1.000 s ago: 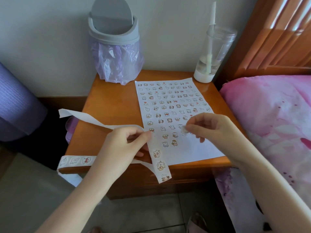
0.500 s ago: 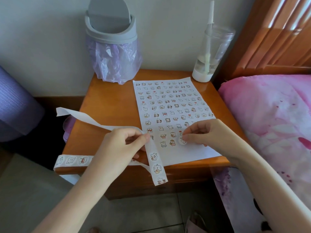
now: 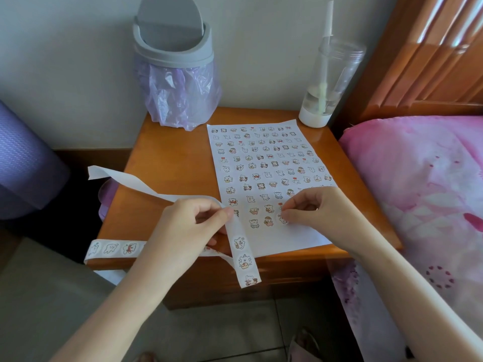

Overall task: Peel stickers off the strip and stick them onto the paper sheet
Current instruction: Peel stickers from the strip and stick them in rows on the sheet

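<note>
A white paper sheet [image 3: 300, 239] lies on the wooden nightstand [image 3: 167, 168], covered in rows of small cartoon stickers. My left hand [image 3: 190, 226] pinches a long white sticker strip [image 3: 244, 259]; one end hangs over the front edge with three stickers on it, the peeled backing trails off to the left. My right hand [image 3: 318, 207] rests on the sheet's lower part, its thumb and forefinger pressing a round sticker [image 3: 282, 219] onto the paper at the end of the bottom row.
A grey swing-lid bin [image 3: 172, 64] with a purple bag stands at the nightstand's back left. A clear tumbler with a straw [image 3: 326, 82] stands at the back right. A pink bed cover [image 3: 423, 194] lies right, a purple roll [image 3: 23, 163] left.
My right hand carried the peeled sticker down from above the sheet and set it on the paper at the bottom row. My left hand kept hold of the strip.
</note>
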A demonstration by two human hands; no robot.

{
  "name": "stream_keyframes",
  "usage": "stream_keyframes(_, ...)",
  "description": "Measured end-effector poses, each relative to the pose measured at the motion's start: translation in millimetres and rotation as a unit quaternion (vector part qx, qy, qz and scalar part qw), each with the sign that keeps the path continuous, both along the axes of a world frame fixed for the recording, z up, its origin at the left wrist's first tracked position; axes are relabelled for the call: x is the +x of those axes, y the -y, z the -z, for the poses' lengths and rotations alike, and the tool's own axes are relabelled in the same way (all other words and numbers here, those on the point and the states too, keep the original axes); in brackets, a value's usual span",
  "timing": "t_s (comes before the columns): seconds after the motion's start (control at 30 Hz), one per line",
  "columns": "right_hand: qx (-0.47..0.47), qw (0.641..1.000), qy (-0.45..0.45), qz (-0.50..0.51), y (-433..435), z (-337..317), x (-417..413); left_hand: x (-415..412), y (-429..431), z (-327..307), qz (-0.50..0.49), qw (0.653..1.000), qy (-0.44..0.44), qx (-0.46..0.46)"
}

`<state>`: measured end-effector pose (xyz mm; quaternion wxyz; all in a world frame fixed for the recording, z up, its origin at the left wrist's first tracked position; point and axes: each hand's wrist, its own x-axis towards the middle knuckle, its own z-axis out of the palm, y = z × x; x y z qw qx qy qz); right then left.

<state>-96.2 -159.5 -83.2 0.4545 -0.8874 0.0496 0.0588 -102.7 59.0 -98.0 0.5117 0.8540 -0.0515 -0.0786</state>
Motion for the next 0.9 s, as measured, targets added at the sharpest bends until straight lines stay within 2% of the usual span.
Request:
stream_keyframes(0.53, -0.004, 0.999, 0.034, -0.013, -0.8, 4.6, -1.3, 0.4, 0.7, -0.5, -0.003, 1.0, -0.004, 0.007)
stream_keyframes(0.9, -0.048, 0.998, 0.039, -0.028, 4.2, 8.6, 1.5, 0.2, 0.6, -0.6, -0.004, 1.0, -0.008, 0.007)
